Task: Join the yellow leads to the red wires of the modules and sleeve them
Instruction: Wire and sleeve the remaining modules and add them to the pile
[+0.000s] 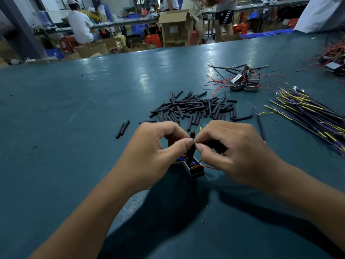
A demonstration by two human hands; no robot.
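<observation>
The green table (93,101) carries the whole job, and most of it looks still to do. Largest of the stock is the bundle of black cables with yellow leads (306,113) fanned out at the right, apparently untouched, with one single cable (261,126) lying apart just right of the hands. In the middle sits a loose heap of black sleeves (194,107), plentiful, and two stray sleeves (122,128) lie to its left. Beyond the heap, a cluster of modules (242,83) with red wires trailing out lies mixed with a few black cables; whether these are finished joints or waiting ones is too small to tell. Another tangle of red-wired parts (334,60) sits at the far right edge. Close in, the left hand (158,152) and the right hand (229,152) meet thumb to thumb above one small black module (194,170) that rests on the table between them. Both hands pinch a black sleeve (192,144) standing upright over that module, and a red wire tip (194,131) and a yellow lead tip (200,128) poke out of its top, close together. So this one piece seems mid-step: sleeve already on, wire ends brought side by side, the joint itself not visibly made or covered yet.
</observation>
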